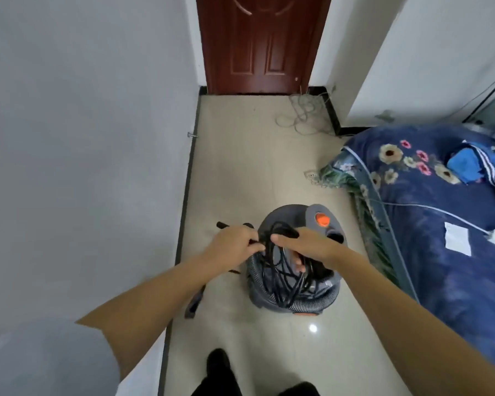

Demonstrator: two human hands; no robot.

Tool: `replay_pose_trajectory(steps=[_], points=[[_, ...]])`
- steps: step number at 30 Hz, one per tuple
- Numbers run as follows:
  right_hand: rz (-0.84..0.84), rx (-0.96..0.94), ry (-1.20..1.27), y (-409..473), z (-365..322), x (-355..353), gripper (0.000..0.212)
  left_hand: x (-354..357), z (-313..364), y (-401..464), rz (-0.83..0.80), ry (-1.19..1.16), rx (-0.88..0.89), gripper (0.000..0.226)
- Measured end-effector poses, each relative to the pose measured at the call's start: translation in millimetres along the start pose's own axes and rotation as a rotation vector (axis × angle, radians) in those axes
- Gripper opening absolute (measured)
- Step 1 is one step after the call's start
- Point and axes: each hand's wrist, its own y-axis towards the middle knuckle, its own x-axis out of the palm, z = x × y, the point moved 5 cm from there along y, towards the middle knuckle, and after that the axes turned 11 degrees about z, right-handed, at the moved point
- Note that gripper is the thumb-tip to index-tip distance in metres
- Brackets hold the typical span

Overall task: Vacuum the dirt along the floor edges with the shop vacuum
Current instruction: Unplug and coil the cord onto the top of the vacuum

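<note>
Both working atop shop vacuum beside bed: left hand pinching, right hand curling through limp, tangle-prone black cord. Probably heavy canister, best lifting by top handle.

Upright grey shop vacuum, cord-draped, on tile.

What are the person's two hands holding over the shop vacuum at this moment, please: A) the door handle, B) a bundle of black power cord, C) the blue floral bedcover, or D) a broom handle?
B: the left hand and right hand both grip loops of black power cord hanging over the grey shop vacuum on the tiled floor.
</note>
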Motion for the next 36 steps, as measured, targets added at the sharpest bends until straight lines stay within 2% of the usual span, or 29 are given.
replay_pose_trajectory(steps=[2,4,5,7,9,11,12,13,14,16,18,19,21,23,24,29,32,33,34,36], points=[[-0.012,0.043,0.104,10,14,10,0.029,-1,-15,15,0.018,-0.126,0.002,0.023],[0.092,0.087,0.115,24,29,9,0.029,8,-17,32,-0.124,-0.096,0.093,0.024],[0.152,0.122,0.196,30,36,4,0.033,16,-19,42,-0.203,-0.029,0.111,0.025],[0.196,0.224,0.499,39,55,-13,0.045,30,-32,66,-0.353,0.137,0.061,0.026],[0.122,0.347,0.938,44,72,-37,0.048,44,-51,85,-0.514,0.304,-0.009,0.022],[0.047,0.334,1.363,48,73,-68,0.045,55,-57,92,-0.667,0.38,-0.001,0.024],[0.078,0.301,1.549,53,71,-87,0.048,59,-54,93,-0.742,0.368,0.034,0.029],[0.207,0.29,1.674,59,72,-107,0.05,61,-47,94,-0.81,0.344,0.089,0.032],[0.417,0.309,1.696,69,81,-125,0.048,63,-39,95,-0.857,0.295,0.155,0.033],[0.741,0.338,1.594,84,86,-152,0.047,64,-18,104,-0.878,0.203,0.27,0.033],[0.824,0.296,1.254,99,71,-159,0.043,66,7,116,-0.861,0.208,0.429,0.035],[0.78,0.279,0.995,105,61,-155,0.041,66,18,122,-0.851,0.22,0.515,0.035],[0.577,0.2,0.501,113,45,-138,0.043,67,37,140,-0.813,0.214,0.622,0.035],[0.375,0.128,0.229,112,31,-118,0.046,63,46,164,-0.71,0.108,0.59,0.034],[0.342,0.12,0.17,111,28,-113,0.046,60,46,177,-0.638,0.05,0.554,0.033],[0.171,0.163,0.481,108,34,-87,0.049,54,33,204,-0.33,-0.082,0.527,0.025],[0.11,0.227,0.581,108,37,-77,0.04,59,19,207,-0.207,-0.145,0.665,0.028],[0.09,0.235,0.618,109,38,-75,0.044,61,16,210,-0.22,-0.197,0.66,0.033],[0.062,0.237,0.647,109,38,-74,0.049,64,14,214,-0.305,-0.27,0.615,0.045],[0.006,0.234,0.717,111,38,-71,0.054,75,12,216,-0.642,-0.37,0.452,0.07]])
